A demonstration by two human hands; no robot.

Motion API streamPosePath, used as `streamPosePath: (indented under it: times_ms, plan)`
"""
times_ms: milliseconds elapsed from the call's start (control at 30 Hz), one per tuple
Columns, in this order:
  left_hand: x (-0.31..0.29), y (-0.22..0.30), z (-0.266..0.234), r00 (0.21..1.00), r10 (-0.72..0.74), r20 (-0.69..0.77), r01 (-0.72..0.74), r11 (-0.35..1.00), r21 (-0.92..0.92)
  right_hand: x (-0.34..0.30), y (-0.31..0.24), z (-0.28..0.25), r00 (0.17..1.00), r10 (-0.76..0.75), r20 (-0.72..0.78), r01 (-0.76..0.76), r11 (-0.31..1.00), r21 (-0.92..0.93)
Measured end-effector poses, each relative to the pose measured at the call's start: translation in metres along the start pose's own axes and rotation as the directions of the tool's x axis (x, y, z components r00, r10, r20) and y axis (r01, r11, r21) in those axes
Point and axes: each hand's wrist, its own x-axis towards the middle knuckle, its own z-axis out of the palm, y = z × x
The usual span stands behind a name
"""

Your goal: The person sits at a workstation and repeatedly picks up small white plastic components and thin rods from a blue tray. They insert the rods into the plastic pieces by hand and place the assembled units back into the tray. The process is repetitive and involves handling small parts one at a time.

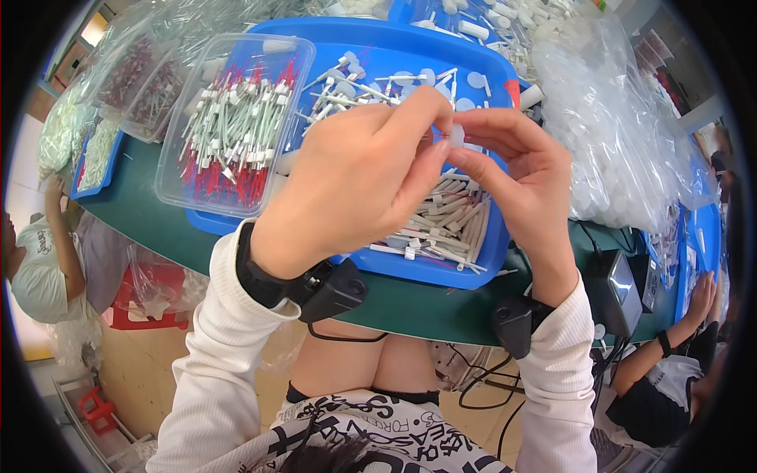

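My left hand (359, 162) and my right hand (516, 158) meet over a blue tray (386, 35), fingertips almost touching. Between the right thumb and fingers is a small whitish translucent cap (456, 135). The left thumb and forefinger pinch close against it, and a thin bit of red wire shows there; the rest is hidden by the fingers. Beneath the hands lie many white tube-like pieces with thin leads (453, 225), in a loose heap. Farther back in the tray are more such pieces and translucent round caps (465, 104).
A clear plastic box (169, 177) of white pieces with red wires overlaps the tray's left side. Big clear bags (599, 118) crowd the right. Black boxes with cables (619, 292) stand at the green table's (394, 303) right edge. Other people sit at both sides.
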Motion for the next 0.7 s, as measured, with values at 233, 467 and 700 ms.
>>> streamPosePath:
  times_ms: [233,467,700]
  plan:
    - [-0.004,-0.015,0.008,0.999,-0.038,0.014,0.038,0.999,0.01,0.002,-0.001,-0.001,0.999,-0.043,0.013,0.044,0.996,-0.078]
    - [-0.003,-0.011,0.009,0.999,-0.008,0.04,0.014,0.991,-0.137,0.002,0.003,-0.002,0.995,0.032,-0.099,-0.033,0.999,-0.009]
    - [-0.001,-0.012,0.001,0.999,0.028,0.028,-0.03,0.994,0.106,0.003,0.001,-0.011,1.0,-0.008,0.018,0.008,1.0,-0.015]
